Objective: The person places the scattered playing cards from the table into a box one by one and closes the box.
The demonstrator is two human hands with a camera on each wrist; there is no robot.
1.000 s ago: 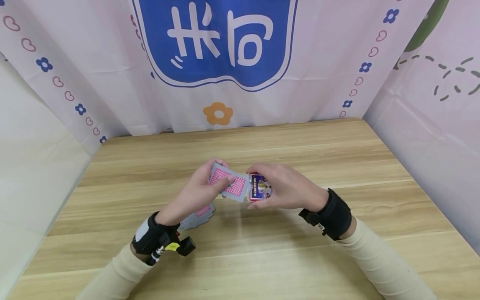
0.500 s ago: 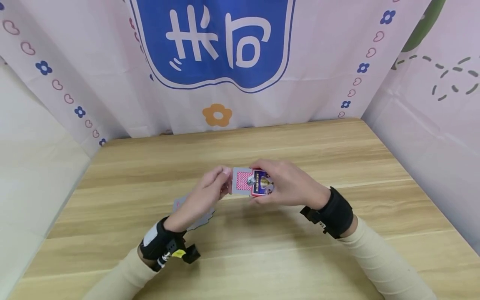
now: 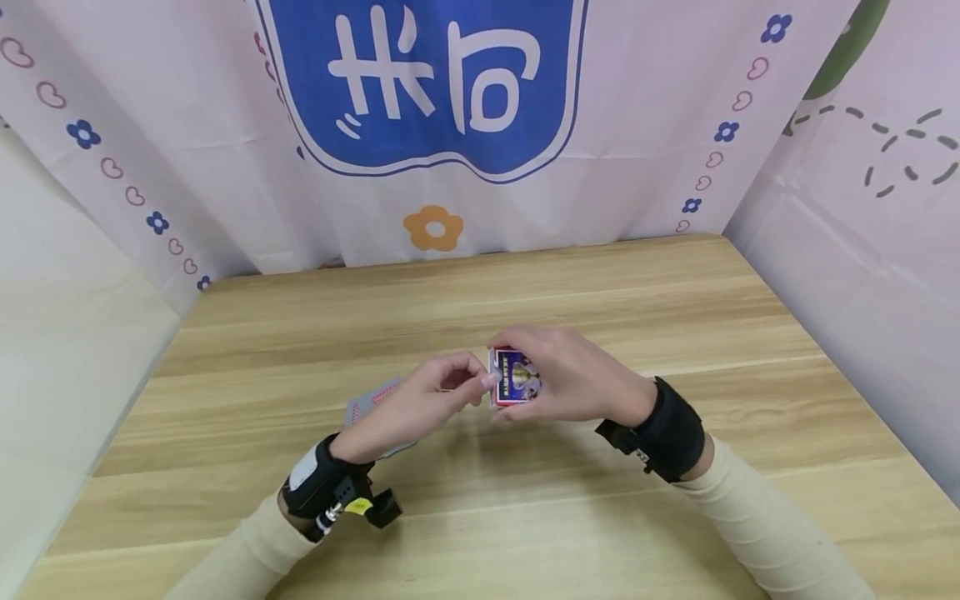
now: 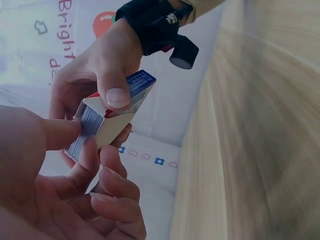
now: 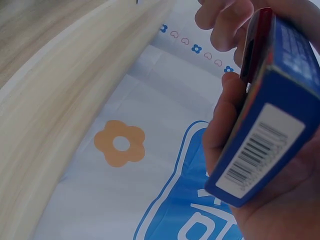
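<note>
My right hand (image 3: 573, 373) grips a blue and red playing card box (image 3: 517, 377) with a trophy printed on its face. In the left wrist view the box's near end is uncovered, with a cream flap (image 4: 114, 129) folded out. Inside sits a stack of playing cards (image 4: 89, 125), seen edge-on. My left hand (image 3: 442, 390) is at that end; its thumb and index fingertip touch the card edges, the other fingers loosely bent. A barcode shows on the box (image 5: 257, 150) in the right wrist view. More cards (image 3: 370, 404) lie fanned on the table, partly hidden under my left forearm.
The wood-grain table (image 3: 480, 517) extends around both hands. A printed white curtain (image 3: 637, 192) hangs along its back edge, with pale cloth at both sides. Black straps with cameras sit on both wrists.
The cards my left hand held beside the box have gone into it, first halfway, now nearly fully. My left hand has moved right to the box's end. The right hand keeps hold of the box.
</note>
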